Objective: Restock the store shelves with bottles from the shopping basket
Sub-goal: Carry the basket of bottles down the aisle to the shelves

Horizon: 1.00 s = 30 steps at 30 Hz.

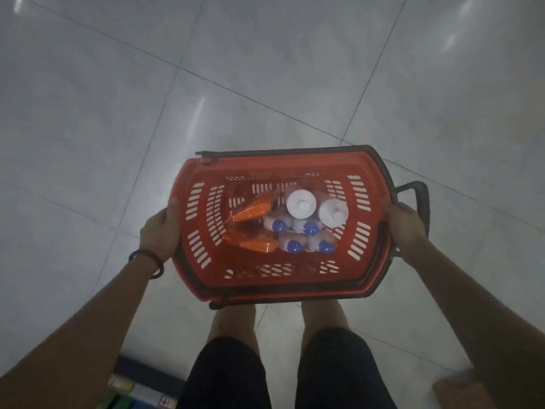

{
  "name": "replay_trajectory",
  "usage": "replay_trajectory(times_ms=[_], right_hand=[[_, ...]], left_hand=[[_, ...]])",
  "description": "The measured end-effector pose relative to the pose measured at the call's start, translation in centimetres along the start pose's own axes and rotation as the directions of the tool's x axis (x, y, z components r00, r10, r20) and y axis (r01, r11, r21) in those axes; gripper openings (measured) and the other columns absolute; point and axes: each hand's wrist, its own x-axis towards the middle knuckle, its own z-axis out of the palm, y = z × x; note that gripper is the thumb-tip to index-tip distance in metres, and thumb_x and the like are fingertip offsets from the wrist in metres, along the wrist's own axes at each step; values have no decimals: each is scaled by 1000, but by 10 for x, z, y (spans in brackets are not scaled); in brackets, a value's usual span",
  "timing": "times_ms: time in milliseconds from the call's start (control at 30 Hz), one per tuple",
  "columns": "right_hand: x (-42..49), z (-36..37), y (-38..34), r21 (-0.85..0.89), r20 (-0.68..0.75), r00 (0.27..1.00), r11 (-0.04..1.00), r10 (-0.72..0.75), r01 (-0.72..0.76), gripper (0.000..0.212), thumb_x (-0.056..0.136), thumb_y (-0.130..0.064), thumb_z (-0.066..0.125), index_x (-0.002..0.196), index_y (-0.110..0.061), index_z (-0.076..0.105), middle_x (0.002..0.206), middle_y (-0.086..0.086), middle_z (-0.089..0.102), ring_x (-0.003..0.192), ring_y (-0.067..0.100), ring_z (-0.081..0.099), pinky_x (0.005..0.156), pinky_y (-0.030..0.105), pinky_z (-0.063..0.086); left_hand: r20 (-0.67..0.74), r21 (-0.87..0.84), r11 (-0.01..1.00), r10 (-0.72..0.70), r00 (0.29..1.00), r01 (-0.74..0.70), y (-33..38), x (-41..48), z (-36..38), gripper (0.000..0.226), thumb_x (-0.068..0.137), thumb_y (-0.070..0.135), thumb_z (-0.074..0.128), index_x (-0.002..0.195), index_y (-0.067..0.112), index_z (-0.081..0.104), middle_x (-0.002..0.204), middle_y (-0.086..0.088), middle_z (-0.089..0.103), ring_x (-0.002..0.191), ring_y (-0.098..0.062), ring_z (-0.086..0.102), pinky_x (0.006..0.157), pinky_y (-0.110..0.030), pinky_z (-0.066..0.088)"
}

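Note:
A red shopping basket [203, 278] with dark folded handles is held over a pale tiled floor, in front of my legs. My left hand [160, 231] grips its left rim and my right hand [405, 228] grips its right rim. Inside lie two orange bottles [250, 214], several small white bottles with blue caps [295, 228], and two upright white bottles [301, 203] seen from above. No store shelf face shows in view.
Grey tiled floor [265, 84] spreads ahead and to both sides. A low dark ledge with coloured packages [141, 388] sits at the bottom left by my left leg. A brownish object [460, 391] lies at the bottom right.

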Motion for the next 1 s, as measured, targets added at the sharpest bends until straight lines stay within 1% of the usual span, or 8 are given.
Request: replay_trajectory(times_ms=[133,233,367,467,633,733,833,1000], right_hand=[[-98,-67,-6,11,-35,997,998,-64,64,57,102,-68,51,126,-19,69,107,-1,79,90,24,77,80,38,61],[-166,-110,2,-8,-93,993,998,-69,68,57,101,-68,54,123,-18,69,103,1,78,90,27,76,89,47,62],[-240,-151,12,33,-217,974,996,-69,78,47,103,-61,55,115,-18,68,98,7,77,90,34,74,94,53,61],[-292,-170,35,124,-285,959,992,0,36,51,102,-63,55,116,-16,70,98,8,78,88,33,75,92,52,62],[-390,-150,115,287,-374,914,957,157,-47,54,104,-63,52,120,-14,70,89,1,77,79,23,75,75,38,59],[-443,-121,164,402,-411,875,912,256,-78,53,105,-62,52,118,-15,72,87,-2,78,78,22,76,80,40,60],[-484,-99,206,526,-457,810,846,368,-88,49,105,-61,53,116,-18,74,88,-1,80,78,23,79,79,40,63],[-536,-67,289,703,-434,702,700,565,-129,50,103,-63,54,117,-19,73,93,0,79,84,26,77,90,48,64]], left_hand=[[-20,41,993,108,994,-107,46,-83,-63,66,104,72,26,88,25,70,82,2,72,78,-23,70,88,-42,53],[-28,115,975,193,981,-188,71,-135,-98,73,106,69,24,94,15,73,87,-8,72,84,-31,67,94,-46,52],[29,124,951,282,959,-283,106,-173,-132,77,102,75,23,89,20,76,80,-2,76,75,-21,72,95,-49,58],[120,146,904,386,914,-401,134,-187,-148,82,99,80,21,83,22,76,76,1,79,74,-23,77,90,-49,62],[280,238,739,570,773,-631,172,-222,-150,73,99,79,21,84,30,74,77,7,78,72,-17,76,84,-42,63],[395,300,573,653,646,-763,194,-247,-140,72,99,80,20,84,33,73,83,6,79,77,-20,76,88,-42,61],[506,381,396,667,547,-835,212,-271,-117,80,97,82,18,92,26,76,91,-2,81,84,-27,77,94,-48,62],[618,357,214,676,402,-909,218,-344,-59,79,100,77,23,97,20,78,92,-6,80,85,-28,75,93,-44,60]])
